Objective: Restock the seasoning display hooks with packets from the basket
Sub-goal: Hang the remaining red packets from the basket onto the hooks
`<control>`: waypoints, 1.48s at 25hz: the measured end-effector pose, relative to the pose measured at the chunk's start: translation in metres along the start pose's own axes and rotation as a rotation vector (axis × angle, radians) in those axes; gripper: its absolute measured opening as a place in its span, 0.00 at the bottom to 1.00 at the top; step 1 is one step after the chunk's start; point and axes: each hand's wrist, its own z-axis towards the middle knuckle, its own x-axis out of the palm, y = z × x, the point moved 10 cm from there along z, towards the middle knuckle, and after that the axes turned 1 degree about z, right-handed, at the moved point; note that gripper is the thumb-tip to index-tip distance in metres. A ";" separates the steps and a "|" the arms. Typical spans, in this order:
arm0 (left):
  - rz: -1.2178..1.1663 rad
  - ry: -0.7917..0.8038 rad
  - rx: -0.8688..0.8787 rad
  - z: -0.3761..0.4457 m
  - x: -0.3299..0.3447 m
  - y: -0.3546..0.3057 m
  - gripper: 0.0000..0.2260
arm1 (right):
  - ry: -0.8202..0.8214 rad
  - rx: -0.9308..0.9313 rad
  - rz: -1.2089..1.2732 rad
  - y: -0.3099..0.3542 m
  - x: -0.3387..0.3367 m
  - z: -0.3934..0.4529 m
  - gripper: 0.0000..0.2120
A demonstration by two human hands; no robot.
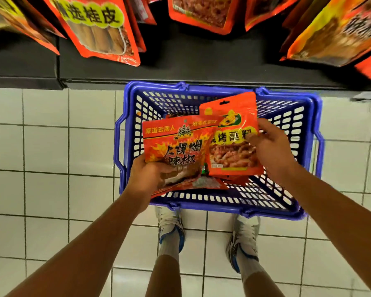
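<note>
Over the blue basket point(308, 116), two red seasoning packets are held up.

The flame-printed packet point(176, 144), headed 厚道云南人, is gripped at its lower edge by the left hand point(146, 176); the 烧烤蘸料 packet point(231, 136) is pinched at its right edge by the right hand point(272, 146). More packets lie beneath. A hanging pack point(99, 26) above is marked 桂皮.

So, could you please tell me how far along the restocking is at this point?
Done: packets already hang on the display above, such as the cinnamon bark packet. In hand: the left hand grips a flame-printed chili packet, and the right hand holds a barbecue dip packet, both over the blue basket. Left: hanging these two; whether more lie underneath is hard to tell.
</note>
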 end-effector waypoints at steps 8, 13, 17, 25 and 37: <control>-0.197 0.237 0.082 -0.153 0.032 -0.145 0.15 | 0.016 -0.116 0.270 0.178 -0.074 -0.115 0.07; -0.236 0.227 0.302 -0.301 0.008 -0.275 0.15 | 0.024 -0.360 0.183 0.349 -0.116 -0.221 0.06; -0.302 0.137 0.406 -0.411 -0.037 -0.365 0.18 | 0.027 -0.518 0.165 0.472 -0.146 -0.310 0.07; -0.259 0.117 0.901 -0.625 -0.119 -0.557 0.20 | -0.104 -0.973 0.163 0.733 -0.160 -0.494 0.05; -0.377 0.054 1.279 -0.788 -0.219 -0.702 0.08 | -0.212 -1.258 0.212 0.958 -0.124 -0.609 0.07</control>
